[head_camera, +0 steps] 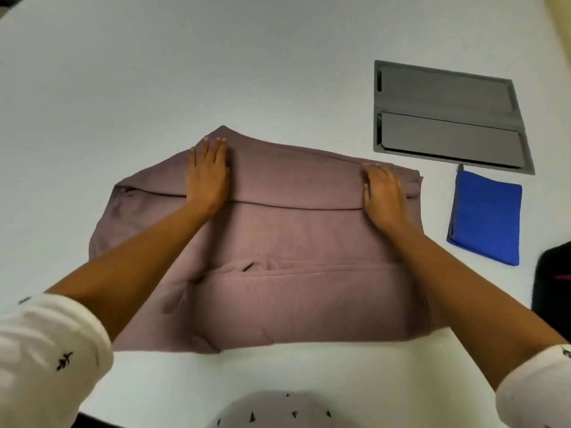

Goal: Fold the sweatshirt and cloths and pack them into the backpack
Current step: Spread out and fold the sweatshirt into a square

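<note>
light: bright, even, diffuse from overhead | shadows: faint and soft, a thin dark rim along the edges of the sweatshirt (293, 236) | tone: white bench (216, 72) reads pale grey-blue far off, whiter close in | sharpness: soft overall, compression smear, near sleeves (46, 350) blurred | distortion: wide-angle bowing, frame edges stretched

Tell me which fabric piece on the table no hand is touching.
The blue cloth, a small folded rectangle right of the mauve sweatshirt. The left hand and right hand both press flat on the sweatshirt.
</note>
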The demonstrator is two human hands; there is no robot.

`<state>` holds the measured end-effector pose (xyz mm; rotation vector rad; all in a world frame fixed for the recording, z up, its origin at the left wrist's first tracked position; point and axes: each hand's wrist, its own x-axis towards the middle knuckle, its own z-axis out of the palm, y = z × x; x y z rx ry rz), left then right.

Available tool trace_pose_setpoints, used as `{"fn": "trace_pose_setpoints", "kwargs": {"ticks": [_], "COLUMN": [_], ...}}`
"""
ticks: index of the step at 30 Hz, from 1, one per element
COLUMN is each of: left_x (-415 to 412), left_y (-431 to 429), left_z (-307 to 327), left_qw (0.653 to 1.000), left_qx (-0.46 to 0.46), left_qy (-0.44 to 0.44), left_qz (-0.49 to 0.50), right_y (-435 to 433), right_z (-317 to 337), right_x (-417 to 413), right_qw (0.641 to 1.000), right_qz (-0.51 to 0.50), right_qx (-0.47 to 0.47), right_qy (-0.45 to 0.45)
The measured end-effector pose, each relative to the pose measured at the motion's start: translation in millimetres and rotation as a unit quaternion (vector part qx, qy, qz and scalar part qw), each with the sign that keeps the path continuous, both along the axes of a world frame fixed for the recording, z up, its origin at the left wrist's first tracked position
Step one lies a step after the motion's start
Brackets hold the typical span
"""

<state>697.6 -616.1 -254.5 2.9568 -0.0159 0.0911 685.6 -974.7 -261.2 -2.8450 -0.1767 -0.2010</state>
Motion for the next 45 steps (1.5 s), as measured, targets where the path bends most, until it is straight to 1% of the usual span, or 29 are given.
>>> {"fn": "trace_pose_setpoints", "kwargs": {"ticks": [3, 7, 9, 11, 14, 16, 18, 21, 23, 25, 27, 29, 31, 36, 38, 42, 45], "left_x": [42.5, 82.1, 92.3, 103.4, 113.9, 114.2, 108.5, 88.0, 66.7, 40.9, 9.9, -24.2, -58.7, -130.1, -149.5, -172.9, -181.2], "left_y": [11.4, 28.5, 32.9, 35.2, 34.2, 30.5, 27.2, 30.3, 39.3, 51.9, 64.8, 74.8, 80.5, 85.0, 84.1, 84.4, 80.5], "left_z": [0.0, 0.4, 4.3, 6.5, 6.7, 12.6, 21.5, 36.9, 45.1, 51.4, 57.2, 60.1, 58.6, 33.5, 22.2, 2.7, 2.8], "left_qw": [0.998, 0.993, 0.992, 0.992, 0.993, 0.990, 0.985, 0.979, 0.974, 0.964, 0.961, 0.965, 0.970, 0.974, 0.976, 0.983, 0.983], "left_qx": [0.001, 0.012, 0.031, 0.029, 0.021, -0.021, -0.090, -0.152, -0.186, -0.243, -0.252, -0.230, -0.212, -0.163, -0.140, -0.109, -0.114], "left_qy": [0.034, 0.085, 0.100, 0.101, 0.101, 0.107, 0.088, 0.017, -0.038, -0.084, -0.112, -0.109, -0.088, -0.078, -0.071, -0.016, -0.004], "left_qz": [0.045, 0.077, 0.074, 0.068, 0.063, 0.090, 0.120, 0.133, 0.121, 0.065, -0.011, -0.059, -0.080, -0.139, -0.148, -0.147, -0.141], "right_y": [-7.9, -31.9, -39.5, -43.2, -44.3, -43.0, -42.1, -45.0, -48.5, -52.4, -57.2, -63.5, -69.0, -75.3, -76.9, -78.5, -75.3], "right_z": [-5.3, -10.7, -11.5, -13.4, -10.7, -6.2, 0.0, 14.6, 24.7, 32.7, 38.9, 41.2, 38.4, 24.0, 19.0, 10.9, 9.3], "right_x": [30.3, 52.1, 53.6, 58.8, 67.4, 69.1, 66.3, 54.7, 40.2, 21.9, -0.4, -25.6, -51.9, -101.5, -114.7, -133.2, -137.4], "right_qw": [0.998, 0.986, 0.981, 0.976, 0.975, 0.976, 0.979, 0.987, 0.988, 0.985, 0.982, 0.979, 0.979, 0.983, 0.985, 0.991, 0.992], "right_qz": [-0.004, 0.016, 0.040, 0.064, 0.069, 0.075, 0.085, 0.088, 0.093, 0.105, 0.121, 0.135, 0.138, 0.139, 0.132, 0.111, 0.094], "right_qx": [-0.047, -0.147, -0.177, -0.202, -0.207, -0.200, -0.182, -0.126, -0.099, -0.091, -0.087, -0.086, -0.089, -0.092, -0.089, -0.077, -0.079], "right_qy": [0.046, 0.077, 0.070, 0.052, 0.048, 0.052, 0.025, -0.036, -0.071, -0.099, -0.117, -0.128, -0.122, -0.075, -0.060, -0.027, -0.024]}}
